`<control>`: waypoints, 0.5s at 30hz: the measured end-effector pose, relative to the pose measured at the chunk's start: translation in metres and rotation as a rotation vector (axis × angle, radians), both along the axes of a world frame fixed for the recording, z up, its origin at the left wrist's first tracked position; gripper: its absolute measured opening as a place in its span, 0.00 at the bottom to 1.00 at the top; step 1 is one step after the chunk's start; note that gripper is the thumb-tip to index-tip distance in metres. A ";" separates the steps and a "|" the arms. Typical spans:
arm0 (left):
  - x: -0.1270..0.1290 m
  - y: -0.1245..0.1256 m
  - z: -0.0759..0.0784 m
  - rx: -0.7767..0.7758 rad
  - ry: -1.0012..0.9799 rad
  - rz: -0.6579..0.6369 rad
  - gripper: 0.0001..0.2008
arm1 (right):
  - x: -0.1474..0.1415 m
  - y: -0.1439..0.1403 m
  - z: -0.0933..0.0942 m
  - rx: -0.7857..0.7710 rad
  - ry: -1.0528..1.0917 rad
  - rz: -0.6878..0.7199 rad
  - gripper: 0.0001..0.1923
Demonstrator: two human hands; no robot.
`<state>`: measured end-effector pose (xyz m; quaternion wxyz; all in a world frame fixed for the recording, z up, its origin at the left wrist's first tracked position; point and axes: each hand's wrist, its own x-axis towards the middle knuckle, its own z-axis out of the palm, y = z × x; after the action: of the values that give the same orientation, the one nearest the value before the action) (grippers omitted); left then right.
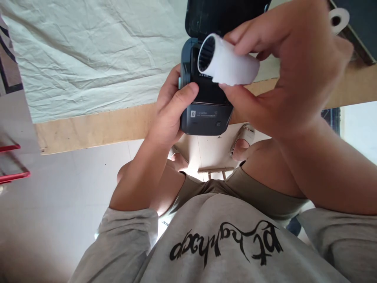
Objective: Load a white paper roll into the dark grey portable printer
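Note:
My left hand grips a small dark label printer by its left side, the thumb lying over the edge of its bay. The printer's black lid is swung up, away from me. Between the thumb and fingers of my right hand is a white paper roll, tilted, with its hollow end facing left. The roll is over the printer's open compartment and hides part of it. Whether the two touch, I cannot tell.
A wrinkled pale green cloth covers the table, whose wooden edge runs across in front of me. Another white roll is at the upper right, near a dark object. Red bars stick in at the far left. My legs are below the table.

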<state>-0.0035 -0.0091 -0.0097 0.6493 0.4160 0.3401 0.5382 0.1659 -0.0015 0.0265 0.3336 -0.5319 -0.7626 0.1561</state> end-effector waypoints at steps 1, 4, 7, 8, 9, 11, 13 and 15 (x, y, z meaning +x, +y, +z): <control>-0.001 -0.001 0.001 -0.002 -0.002 0.003 0.10 | -0.004 -0.001 0.001 0.072 -0.094 0.003 0.15; -0.001 -0.005 0.006 -0.010 -0.013 -0.011 0.09 | -0.011 -0.003 0.001 0.235 -0.235 0.009 0.13; 0.000 -0.005 0.009 -0.050 -0.012 -0.014 0.08 | -0.012 -0.005 -0.002 0.288 -0.196 0.025 0.06; 0.000 -0.004 0.009 -0.054 -0.003 -0.019 0.08 | -0.012 -0.006 -0.003 0.312 -0.183 0.031 0.04; 0.000 -0.003 0.008 -0.042 0.006 -0.032 0.08 | -0.012 -0.008 -0.004 0.343 -0.171 0.039 0.03; 0.000 0.000 0.005 0.023 0.019 -0.054 0.13 | -0.013 -0.012 -0.005 0.402 -0.169 0.085 0.02; -0.001 0.002 0.000 0.089 0.014 -0.063 0.17 | -0.013 -0.017 -0.008 0.417 -0.185 0.171 0.02; -0.002 0.004 -0.004 0.131 0.005 -0.067 0.16 | -0.011 -0.019 -0.009 0.374 -0.219 0.256 0.04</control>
<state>-0.0059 -0.0053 -0.0137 0.6373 0.4703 0.2916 0.5363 0.1545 -0.0203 0.0173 0.3191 -0.3737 -0.8709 -0.0051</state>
